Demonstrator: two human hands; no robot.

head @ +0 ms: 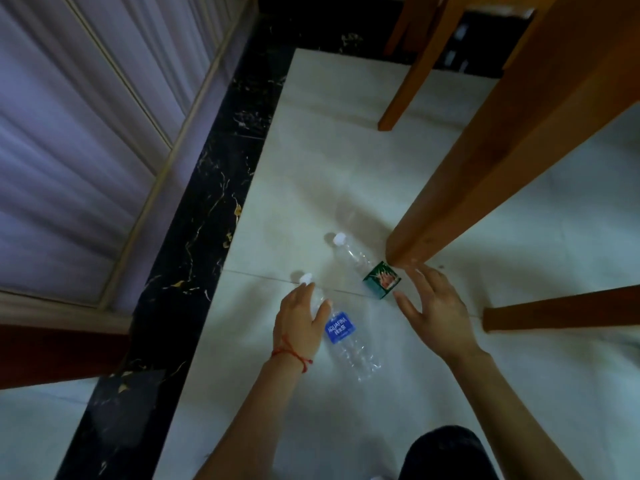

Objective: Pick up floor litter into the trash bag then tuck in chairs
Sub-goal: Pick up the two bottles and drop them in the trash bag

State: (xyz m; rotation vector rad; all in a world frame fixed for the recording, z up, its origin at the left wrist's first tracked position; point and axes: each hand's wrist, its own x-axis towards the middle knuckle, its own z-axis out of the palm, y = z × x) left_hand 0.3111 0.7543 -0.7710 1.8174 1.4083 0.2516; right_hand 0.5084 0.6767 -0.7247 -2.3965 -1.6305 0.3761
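Litter pickup under way, chairs untouched

Bottles and a small box lie on the pale tiled floor beside a wooden table leg. The left hand rests over the neck end of the blue-labelled bottle, fingers curving onto it; whether they have closed into a firm grip I cannot tell. The right hand hovers with fingers spread, just beside the green box, not touching it. A second clear bottle lies beyond, its base against the box.

Judging by this, the collecting step is in hand. Next, each hand needs to close on its item and lift; the trash bag is not in view, so it must be found. A black marble border edges the tiles, with pale curtains at the left. Other wooden legs stand farther back.
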